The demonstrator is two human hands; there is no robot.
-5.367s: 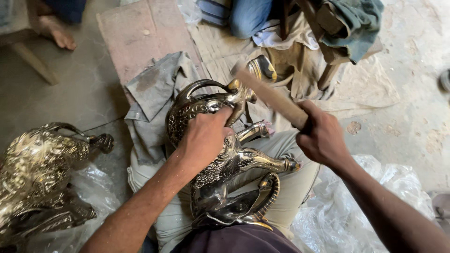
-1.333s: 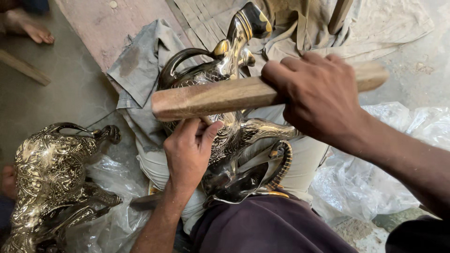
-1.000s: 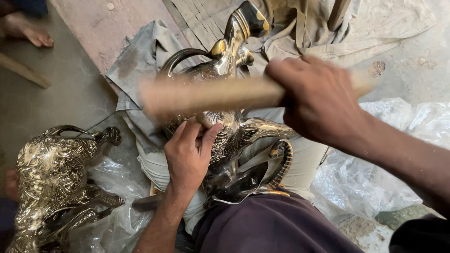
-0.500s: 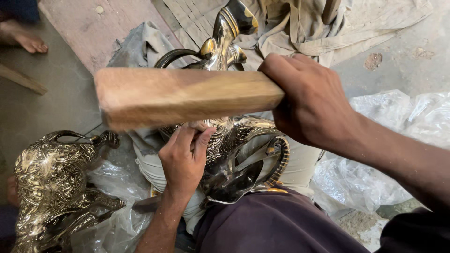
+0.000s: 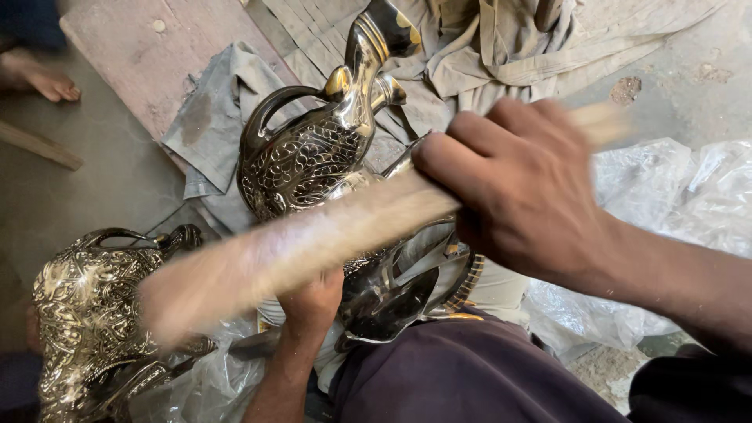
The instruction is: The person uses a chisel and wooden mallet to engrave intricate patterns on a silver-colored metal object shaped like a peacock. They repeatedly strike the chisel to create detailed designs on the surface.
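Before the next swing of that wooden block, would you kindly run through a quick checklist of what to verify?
1. Right hand grip on the wooden block: wrapped firmly around one end. Ok.
2. Left hand steadying the engraved metal figure: sits under the block; contact hidden. Cannot tell.
3. Left hand out of the block's path: directly beneath the blurred block. Not ok.
4. Figure supported: lies across the lap on cloth. Ok.
5. Second metal figure out of the way: lies apart on plastic sheet, to the left. Ok.
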